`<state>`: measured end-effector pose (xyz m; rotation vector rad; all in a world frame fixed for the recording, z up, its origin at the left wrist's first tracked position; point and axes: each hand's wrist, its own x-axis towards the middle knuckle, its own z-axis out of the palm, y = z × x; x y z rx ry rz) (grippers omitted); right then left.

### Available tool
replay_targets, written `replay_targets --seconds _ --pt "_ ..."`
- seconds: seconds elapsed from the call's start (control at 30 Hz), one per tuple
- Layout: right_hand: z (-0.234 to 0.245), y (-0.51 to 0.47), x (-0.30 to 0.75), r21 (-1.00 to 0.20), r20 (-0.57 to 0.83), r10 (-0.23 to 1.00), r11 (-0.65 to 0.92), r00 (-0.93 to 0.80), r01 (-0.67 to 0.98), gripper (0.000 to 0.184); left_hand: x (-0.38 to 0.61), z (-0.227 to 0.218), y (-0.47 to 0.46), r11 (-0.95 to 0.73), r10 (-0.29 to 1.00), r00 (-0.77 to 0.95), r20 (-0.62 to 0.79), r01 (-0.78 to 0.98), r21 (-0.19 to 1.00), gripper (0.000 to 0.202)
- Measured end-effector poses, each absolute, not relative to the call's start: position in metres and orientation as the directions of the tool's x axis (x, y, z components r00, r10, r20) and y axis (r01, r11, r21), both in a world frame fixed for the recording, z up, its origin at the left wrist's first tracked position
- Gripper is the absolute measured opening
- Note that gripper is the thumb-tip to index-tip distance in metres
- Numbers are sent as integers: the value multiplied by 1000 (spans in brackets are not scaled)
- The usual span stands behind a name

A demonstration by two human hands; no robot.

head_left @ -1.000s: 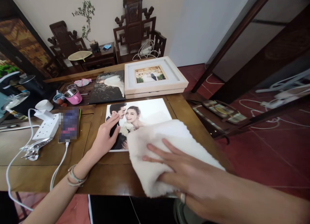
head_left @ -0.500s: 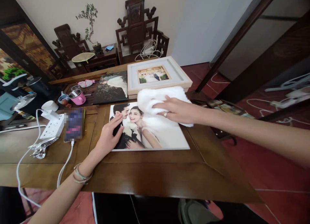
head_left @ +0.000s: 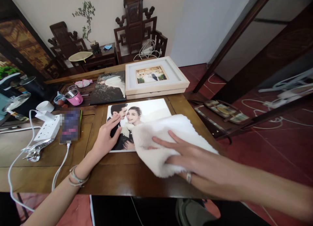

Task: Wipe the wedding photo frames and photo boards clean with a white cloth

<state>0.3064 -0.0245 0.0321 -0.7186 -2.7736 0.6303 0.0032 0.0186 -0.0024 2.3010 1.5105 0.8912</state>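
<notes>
A large wedding photo panel (head_left: pixel 146 112) lies flat on the wooden table (head_left: pixel 117 178). My left hand (head_left: pixel 105 138) rests open on the panel's left edge, fingers stretched out over the picture. My right hand (head_left: pixel 188 157) lies flat with fingers spread on a fluffy white cloth (head_left: pixel 156 138), pressing it onto the near right part of the panel. The cloth hides the panel's lower right corner.
A white framed photo (head_left: pixel 156 77) and a dark photo panel (head_left: pixel 110 87) lie behind. To the left are a phone (head_left: pixel 70 125) on a white cable, a power strip (head_left: pixel 46 128), keys (head_left: pixel 33 152) and a pink cup (head_left: pixel 74 97). Carved chairs stand at the wall.
My right hand has drawn the cloth from the panel's far right corner back to its near right part. My left hand has stayed on the left edge.
</notes>
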Motion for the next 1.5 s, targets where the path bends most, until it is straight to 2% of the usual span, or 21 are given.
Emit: replay_targets --seconds 0.17,0.37,0.5,0.63,0.7,0.8,0.87,1.0,1.23,1.37,1.5 --pt "41 48 314 -466 -22 627 683 -779 563 29 2 -1 19 -448 886 295 359 744 495 39" --pt "44 114 317 -473 65 638 696 -767 539 36 1 -1 19 -447 888 295 353 731 515 39" --pt "38 108 314 -459 101 658 696 -746 552 36 2 -2 19 -431 896 281 344 739 518 39" --pt "24 60 314 -408 134 669 710 -731 574 32 2 -1 18 -429 895 276 350 745 511 39" --pt "19 28 316 -400 179 642 740 -746 541 33 3 -1 18 -431 893 276 354 748 505 39" --pt "19 -15 318 -386 214 510 828 -833 408 37 3 -1 18 -435 891 280 357 748 501 38" --pt "23 -32 317 -382 181 438 856 -880 348 40 4 -1 18 -436 891 281 356 747 502 38" --pt "28 -24 312 -393 134 398 862 -908 320 38 4 0 18 -445 887 289 361 746 496 38" --pt "32 71 301 -338 68 548 799 -834 497 35 3 1 18 -441 889 295 350 758 482 38" --pt "35 113 293 -295 76 575 794 -815 532 36 3 0 18 -434 893 290 343 754 493 40" --pt "35 114 289 -281 113 572 803 -813 526 35 3 0 17 -437 892 289 348 750 497 39"
